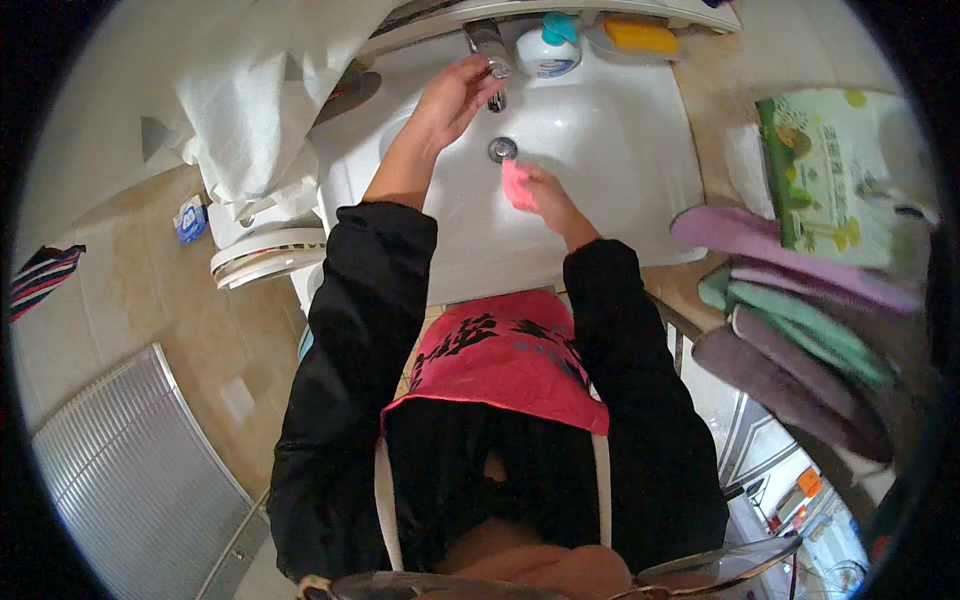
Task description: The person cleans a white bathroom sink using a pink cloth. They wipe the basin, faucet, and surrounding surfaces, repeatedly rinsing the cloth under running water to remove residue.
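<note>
My left hand [450,101] is at the chrome faucet [486,39], its fingers around the end of the handle. Below it, near the drain [502,149], my right hand [551,196] grips a small pink cloth or sponge [517,186]. Both hands are over the white washbasin [622,172]. No water stream can be made out from the spout. A white pump bottle with a teal top [550,49] stands on the basin's back ledge, right of the faucet.
A yellow sponge [640,34] rests in a dish at the back right corner. Folded towels [795,375] and a green-and-white tissue pack [840,180] are on the right. White cloth [247,127] hangs at left, above stacked round basins [266,255]. A ribbed radiator or panel [142,465] is lower left.
</note>
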A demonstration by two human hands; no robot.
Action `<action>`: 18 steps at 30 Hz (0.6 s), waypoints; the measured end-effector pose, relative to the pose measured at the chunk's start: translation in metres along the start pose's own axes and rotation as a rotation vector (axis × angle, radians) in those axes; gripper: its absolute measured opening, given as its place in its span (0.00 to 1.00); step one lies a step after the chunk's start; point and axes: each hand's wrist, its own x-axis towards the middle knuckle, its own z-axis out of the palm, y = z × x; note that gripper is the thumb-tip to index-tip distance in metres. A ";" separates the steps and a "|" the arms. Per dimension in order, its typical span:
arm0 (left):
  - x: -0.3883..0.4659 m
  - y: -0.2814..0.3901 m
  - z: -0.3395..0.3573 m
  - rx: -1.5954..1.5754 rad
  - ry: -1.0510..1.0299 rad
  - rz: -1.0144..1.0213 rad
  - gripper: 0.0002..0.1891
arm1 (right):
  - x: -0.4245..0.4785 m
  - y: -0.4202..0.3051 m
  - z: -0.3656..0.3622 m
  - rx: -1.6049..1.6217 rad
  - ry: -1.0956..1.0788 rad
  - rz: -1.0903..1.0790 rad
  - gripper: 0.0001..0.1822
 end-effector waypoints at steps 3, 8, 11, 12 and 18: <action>0.004 0.017 0.027 -0.044 0.049 0.020 0.11 | 0.018 -0.047 0.009 0.571 -0.083 0.063 0.19; 0.006 0.022 0.022 -0.090 0.050 0.037 0.14 | 0.055 -0.075 0.029 0.922 -0.143 0.092 0.13; -0.014 0.019 0.008 0.012 0.145 0.151 0.20 | 0.051 -0.070 0.034 0.703 0.083 0.015 0.11; -0.028 0.015 -0.001 0.059 0.193 0.215 0.22 | 0.041 -0.074 0.038 0.608 0.216 -0.019 0.10; -0.126 -0.033 -0.036 0.189 0.306 0.040 0.20 | 0.039 -0.112 0.065 -0.896 0.415 -1.025 0.17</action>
